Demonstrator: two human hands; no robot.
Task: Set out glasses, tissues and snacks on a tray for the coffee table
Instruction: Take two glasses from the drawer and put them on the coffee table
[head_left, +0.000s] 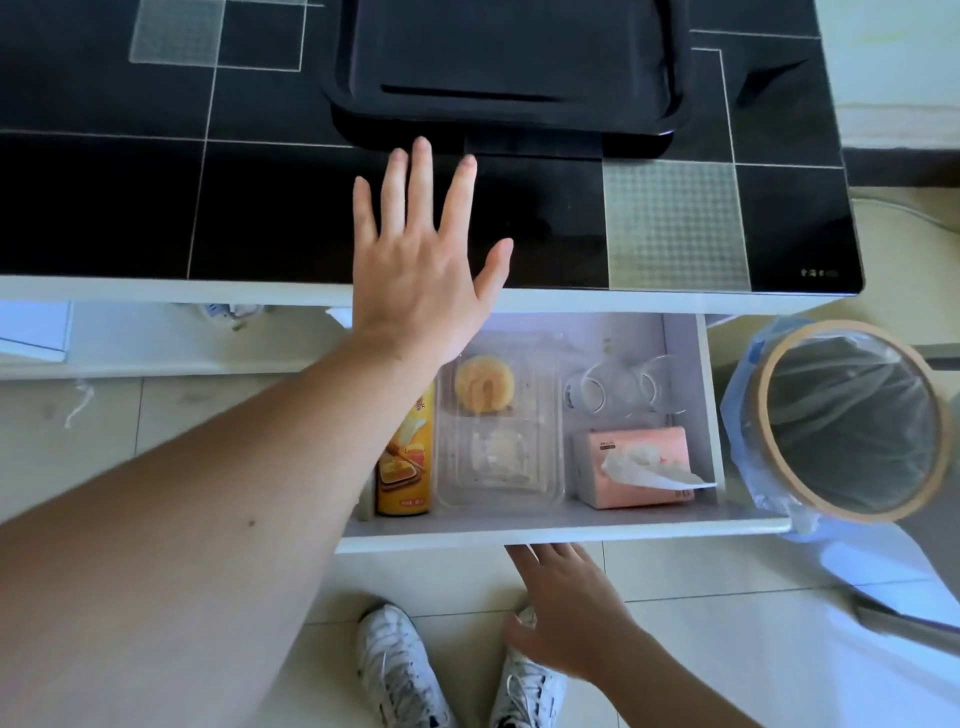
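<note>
A black tray (675, 98) lies on the black glass coffee table (260, 208). My left hand (421, 260) hovers flat over the table's front edge, fingers spread and pointing at the tray, holding nothing. Below, a white drawer (561, 532) stands pulled out. It holds a yellow crisp can (408, 467), a clear plastic box (501, 467) with a round pastry (484, 384), two clear glasses (618, 387) lying on their sides, and a pink tissue pack (636, 465). My right hand (561, 608) reaches under the drawer's front; its fingertips are hidden beneath it.
A bin (852, 421) with a tan rim and a blue liner stands on the floor right of the drawer. My two white sneakers (405, 670) stand on pale floor tiles below it. An open white shelf (156, 343) lies under the table at the left.
</note>
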